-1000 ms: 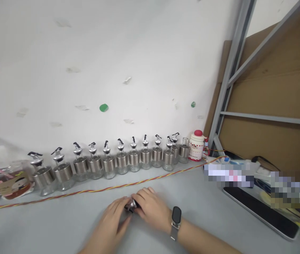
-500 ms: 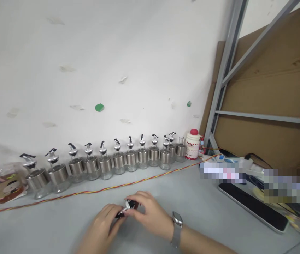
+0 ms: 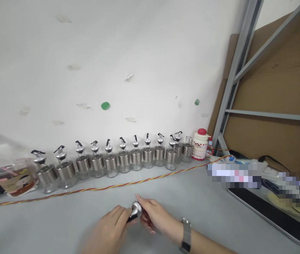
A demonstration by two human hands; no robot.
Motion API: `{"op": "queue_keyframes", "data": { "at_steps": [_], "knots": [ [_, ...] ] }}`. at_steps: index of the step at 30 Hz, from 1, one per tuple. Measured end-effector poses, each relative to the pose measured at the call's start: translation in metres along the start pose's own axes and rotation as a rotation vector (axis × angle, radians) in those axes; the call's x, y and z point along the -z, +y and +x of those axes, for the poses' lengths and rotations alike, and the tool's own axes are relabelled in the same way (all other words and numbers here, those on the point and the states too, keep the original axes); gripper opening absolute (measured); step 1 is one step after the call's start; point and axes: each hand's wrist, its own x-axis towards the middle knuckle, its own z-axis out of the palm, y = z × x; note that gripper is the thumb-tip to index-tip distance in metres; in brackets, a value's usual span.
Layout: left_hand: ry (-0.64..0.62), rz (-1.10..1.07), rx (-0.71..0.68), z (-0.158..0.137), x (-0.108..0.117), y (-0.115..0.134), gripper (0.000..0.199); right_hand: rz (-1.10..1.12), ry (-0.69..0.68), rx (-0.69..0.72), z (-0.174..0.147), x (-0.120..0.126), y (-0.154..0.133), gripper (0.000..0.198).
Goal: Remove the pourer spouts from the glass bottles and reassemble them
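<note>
My left hand (image 3: 114,225) pinches a bottle pour spout (image 3: 136,209), a silver cone with a black flip lever, by its lever end. The spout is tilted, its rounded silver base facing right. Around that base curves my right hand (image 3: 156,217), with a watch on the wrist; one finger sticks up past the rim and the others curl underneath. The spout's stopper end is hidden in this hand. Beyond the hands, a row of glass bottles with steel bands (image 3: 111,165) stands along the wall, most topped with similar spouts. The rightmost bottle (image 3: 187,150) has a bare neck.
A red-and-yellow twisted cord (image 3: 107,187) runs across the grey table before the bottles. A white jar with a red lid (image 3: 200,144) stands at the row's right end. A bagged package (image 3: 19,181) sits left. A black flat device (image 3: 269,213) lies right, near cables.
The view has shifted left. The spout has been turned so that its silver base shows. My right hand's fingers have loosened and spread somewhat around it; my left hand keeps hold.
</note>
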Motion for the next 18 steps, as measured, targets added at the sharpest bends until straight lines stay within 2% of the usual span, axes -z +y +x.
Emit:
{"op": "queue_keyframes", "data": {
  "at_steps": [3,7,10,13,16,18],
  "knots": [
    [-0.013,0.012,-0.010,0.001,0.001,0.004,0.021,0.061,-0.057,-0.050,-0.002,0.002,-0.003,0.048],
    [0.061,0.083,-0.013,0.005,0.006,0.013,0.031,0.094,-0.163,-0.142,-0.008,0.002,-0.007,0.042],
    [0.099,0.153,0.002,0.008,0.008,0.018,0.036,0.063,-0.194,-0.147,-0.008,-0.002,-0.008,0.036],
    [0.108,0.164,0.000,0.009,0.008,0.019,0.036,-0.011,-0.131,-0.093,-0.005,-0.005,-0.005,0.035],
    [0.066,0.127,0.048,0.007,0.008,0.014,0.030,-0.114,0.013,0.005,-0.004,-0.005,-0.002,0.038],
    [0.074,0.098,0.080,0.005,0.008,0.009,0.023,-0.287,0.120,0.129,-0.007,-0.003,-0.004,0.035]
  ]
}}
